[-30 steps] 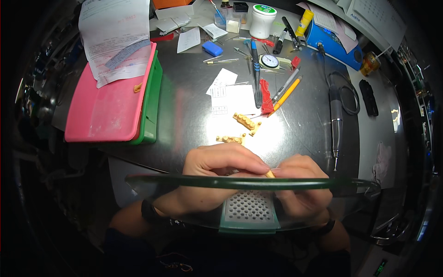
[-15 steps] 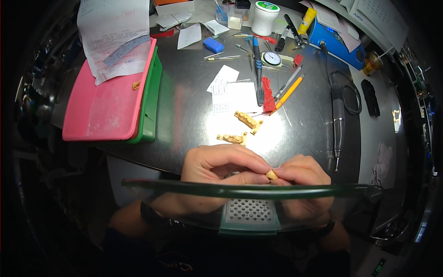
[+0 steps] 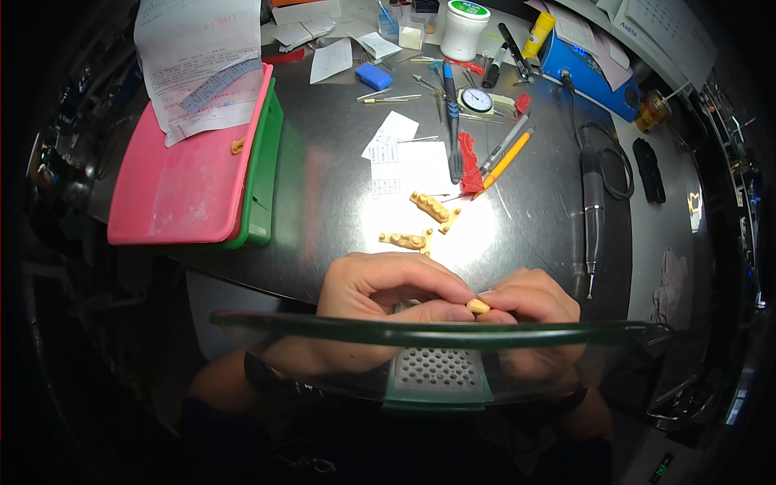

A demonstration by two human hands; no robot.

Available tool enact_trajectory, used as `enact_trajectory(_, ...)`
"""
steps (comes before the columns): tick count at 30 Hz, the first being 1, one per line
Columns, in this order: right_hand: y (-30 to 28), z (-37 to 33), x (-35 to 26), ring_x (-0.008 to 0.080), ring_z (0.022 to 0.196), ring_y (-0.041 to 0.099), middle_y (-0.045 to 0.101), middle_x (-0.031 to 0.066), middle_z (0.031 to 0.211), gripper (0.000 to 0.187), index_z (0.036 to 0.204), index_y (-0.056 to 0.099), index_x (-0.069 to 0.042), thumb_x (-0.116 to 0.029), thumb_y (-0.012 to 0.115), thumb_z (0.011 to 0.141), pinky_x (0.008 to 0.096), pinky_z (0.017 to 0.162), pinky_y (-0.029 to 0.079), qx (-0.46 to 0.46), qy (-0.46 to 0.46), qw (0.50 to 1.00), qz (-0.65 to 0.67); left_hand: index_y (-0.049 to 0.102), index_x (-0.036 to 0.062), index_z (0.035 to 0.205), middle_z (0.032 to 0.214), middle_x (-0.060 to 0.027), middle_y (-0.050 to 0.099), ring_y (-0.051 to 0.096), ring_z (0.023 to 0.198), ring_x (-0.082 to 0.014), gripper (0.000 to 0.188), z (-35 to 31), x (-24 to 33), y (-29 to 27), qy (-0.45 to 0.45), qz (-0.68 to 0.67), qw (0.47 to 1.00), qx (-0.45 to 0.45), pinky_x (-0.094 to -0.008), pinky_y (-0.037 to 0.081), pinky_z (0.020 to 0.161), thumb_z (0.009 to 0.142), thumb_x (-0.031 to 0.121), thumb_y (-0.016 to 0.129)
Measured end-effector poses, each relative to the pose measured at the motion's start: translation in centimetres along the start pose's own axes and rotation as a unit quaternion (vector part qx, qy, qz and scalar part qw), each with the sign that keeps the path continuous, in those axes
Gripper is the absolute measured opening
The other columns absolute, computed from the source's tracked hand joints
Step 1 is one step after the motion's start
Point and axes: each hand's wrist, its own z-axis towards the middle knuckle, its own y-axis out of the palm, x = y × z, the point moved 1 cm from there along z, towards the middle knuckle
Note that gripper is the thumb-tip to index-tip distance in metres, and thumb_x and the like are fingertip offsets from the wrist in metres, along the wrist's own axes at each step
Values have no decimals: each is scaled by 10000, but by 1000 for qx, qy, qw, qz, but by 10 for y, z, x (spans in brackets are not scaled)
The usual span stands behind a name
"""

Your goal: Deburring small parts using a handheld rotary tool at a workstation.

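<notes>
Between my two hands is a small tan tooth die (image 3: 478, 307), pinched by the fingertips of both. My left hand (image 3: 376, 283) comes at it from the left, thumb and forefinger closed on its left end. The bent fingers of my right hand (image 3: 533, 297) grip it from the right. Just beyond lie tan dental model pieces: a row of teeth (image 3: 431, 207) and a shorter section (image 3: 404, 241). A clear panel with a dark green edge (image 3: 436, 326) crosses in front of my wrists and partly covers both hands.
A pink tray (image 3: 174, 190) on a green bin (image 3: 260, 186) stands left, with a paper sheet on it. At right lies a corded handpiece (image 3: 593, 202) by a blue control box (image 3: 590, 77). Farther back are a brush (image 3: 452, 121), a dial gauge (image 3: 476, 100) and a white jar (image 3: 465, 32).
The tooth die has turned slightly between my fingertips, showing more of its side. Both hands stay nearly in place.
</notes>
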Motion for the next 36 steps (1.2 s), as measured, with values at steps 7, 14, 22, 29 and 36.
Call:
enact_trajectory(7, 2, 0, 4, 127, 634, 600, 637, 118, 799, 200, 974, 648, 35, 23, 716, 786, 224, 540, 465, 16, -7, 1000, 0, 657, -43, 984, 948, -144, 663, 653, 874, -169, 145, 1, -5, -1, 53, 2, 999, 3, -262, 523, 761, 841, -19, 662)
enact_trajectory(14, 3, -1, 4, 108, 632, 593, 638, 113, 797, 191, 963, 643, 37, 26, 717, 787, 210, 516, 449, 19, -12, 1000, -1, 649, -49, 996, 969, -153, 662, 653, 896, -176, 157, 0, -4, 0, 58, -9, 998, 0, -262, 525, 780, 839, -42, 652)
enact_trajectory(22, 2, 1, 1, 161, 675, 625, 647, 120, 811, 230, 988, 637, 48, 53, 711, 770, 247, 580, 486, 2, -37, 999, -16, 654, -48, 995, 971, -153, 663, 651, 887, -170, 158, 1, -4, -2, 30, -30, 999, -3, -263, 519, 778, 837, -45, 652)
enact_trajectory(29, 3, 1, 2, 167, 681, 629, 645, 124, 819, 249, 993, 638, 47, 69, 711, 756, 257, 577, 492, -1, -41, 999, -13, 669, -44, 970, 957, -155, 664, 653, 878, -171, 145, 1, -4, -2, 58, 0, 998, 3, -260, 519, 759, 827, -63, 649)
enact_trajectory(36, 3, 1, 3, 180, 679, 629, 641, 121, 823, 285, 996, 639, 39, 80, 722, 726, 262, 572, 494, 1, -71, 997, -35, 669, -53, 956, 957, -164, 671, 660, 888, -182, 137, 0, -1, 0, 13, -28, 999, 19, -269, 530, 768, 823, -75, 647)
